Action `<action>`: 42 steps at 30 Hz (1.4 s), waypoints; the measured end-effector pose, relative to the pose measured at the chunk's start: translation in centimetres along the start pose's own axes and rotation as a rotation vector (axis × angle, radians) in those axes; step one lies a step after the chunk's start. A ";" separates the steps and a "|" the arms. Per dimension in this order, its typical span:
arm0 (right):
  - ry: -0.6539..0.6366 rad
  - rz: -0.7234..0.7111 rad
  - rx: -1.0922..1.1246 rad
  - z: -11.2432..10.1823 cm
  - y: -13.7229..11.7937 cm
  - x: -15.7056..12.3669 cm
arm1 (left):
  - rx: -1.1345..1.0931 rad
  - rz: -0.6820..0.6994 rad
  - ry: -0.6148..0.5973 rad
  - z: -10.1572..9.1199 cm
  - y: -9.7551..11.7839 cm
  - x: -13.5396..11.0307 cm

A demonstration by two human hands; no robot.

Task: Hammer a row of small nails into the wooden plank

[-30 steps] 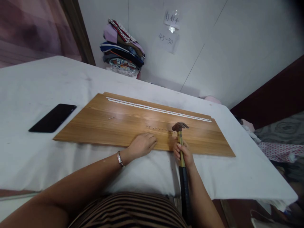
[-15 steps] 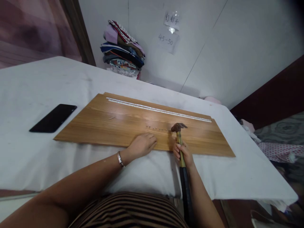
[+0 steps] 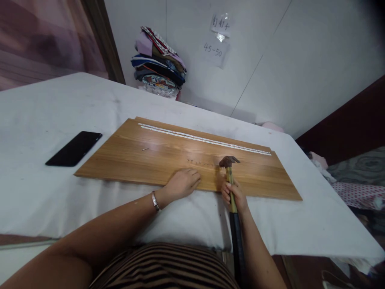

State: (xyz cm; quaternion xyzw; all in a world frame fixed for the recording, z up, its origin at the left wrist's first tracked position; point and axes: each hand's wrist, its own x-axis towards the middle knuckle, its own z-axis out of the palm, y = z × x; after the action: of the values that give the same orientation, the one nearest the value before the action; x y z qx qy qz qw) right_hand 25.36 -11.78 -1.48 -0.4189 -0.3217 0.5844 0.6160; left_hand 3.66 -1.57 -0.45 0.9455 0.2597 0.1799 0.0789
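Observation:
A long wooden board (image 3: 144,156) lies on a white-covered table (image 3: 45,188). My right hand (image 3: 235,195) is closed round the handle of a hammer (image 3: 229,162), gripped high near the head. The rusty head hovers just right of a short row of small nails (image 3: 200,163) set in the board. My left hand (image 3: 182,182) rests flat on the board's near edge, fingers together and stretched out, a bracelet on the wrist. A loose nail (image 3: 145,149) lies on the board further left. A pale strip (image 3: 204,139) runs along the board's far edge.
A black phone (image 3: 74,148) lies face down on the cloth left of the board. A stack of folded fabrics (image 3: 159,62) stands against the white wall behind. Paper notes (image 3: 218,36) hang on the wall. Patterned cloth (image 3: 355,188) lies off the table's right side.
The view has shifted slightly, so everything sits a little further right in frame. The hammer head stays close over the nail row, and both hands keep their places.

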 end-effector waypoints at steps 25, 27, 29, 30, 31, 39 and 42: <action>0.017 -0.021 -0.022 0.5 -0.4 0.0 | -0.027 -0.007 -0.009 0.2 -0.1 0.0; 0.014 -0.035 -0.020 0.5 -0.4 0.0 | -0.039 -0.010 -0.002 0.2 -0.1 0.0; 0.007 -0.039 -0.024 0.5 -0.4 0.0 | -0.044 -0.012 -0.001 0.3 -0.1 0.0; 0.006 -0.034 -0.028 0.6 -0.5 0.0 | -0.043 -0.011 -0.002 0.3 -0.1 0.0; 0.006 -0.026 -0.032 0.6 -0.5 0.0 | -0.040 -0.010 -0.003 0.3 -0.2 0.1; 0.008 -0.027 -0.017 0.3 -0.2 0.0 | -0.042 0.002 -0.004 0.4 -0.2 0.1; 0.005 -0.030 -0.023 0.3 -0.2 0.0 | -0.048 -0.009 -0.006 0.2 -0.1 0.1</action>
State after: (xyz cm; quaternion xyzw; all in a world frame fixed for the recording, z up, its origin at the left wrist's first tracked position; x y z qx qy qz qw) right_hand 25.18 -11.71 -1.21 -0.4225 -0.3329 0.5703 0.6208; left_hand 3.76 -1.44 -0.69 0.9427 0.2594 0.1829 0.1034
